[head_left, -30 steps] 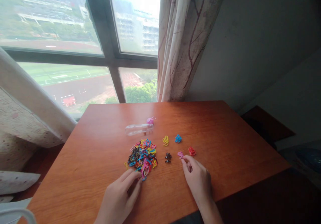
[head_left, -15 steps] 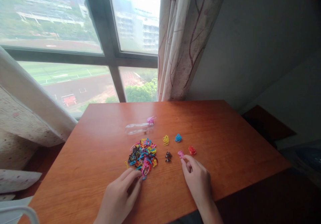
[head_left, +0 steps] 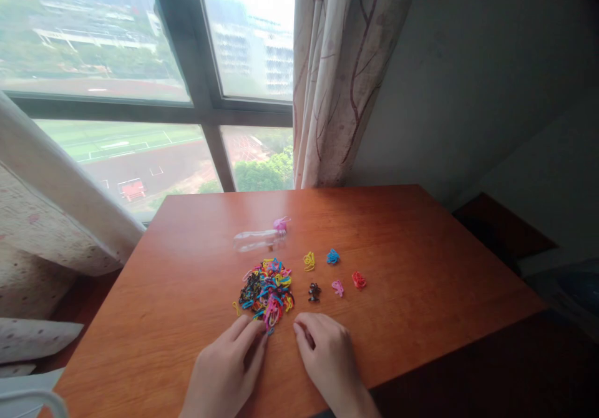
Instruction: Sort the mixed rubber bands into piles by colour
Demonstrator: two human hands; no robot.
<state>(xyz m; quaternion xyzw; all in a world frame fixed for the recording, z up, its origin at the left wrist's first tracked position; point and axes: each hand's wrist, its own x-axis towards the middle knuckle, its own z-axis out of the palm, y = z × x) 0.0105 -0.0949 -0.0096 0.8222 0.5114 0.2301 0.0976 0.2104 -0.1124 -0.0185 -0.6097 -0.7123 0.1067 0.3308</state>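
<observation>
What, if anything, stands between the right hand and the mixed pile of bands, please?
Nothing visible stands between the right hand and the mixed pile. The left hand is at the pile's near edge and the black cluster lies to its right, both off that path.

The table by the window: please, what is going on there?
A person has the left hand at the near edge of a pile of mixed bands, touching it or nearly so. The right hand is close by, curled; I cannot tell whether it holds anything. Right of the pile lie a yellow heap, a blue heap, a black heap, a pink heap and a red heap. A clear bottle lies behind the pile.
</observation>
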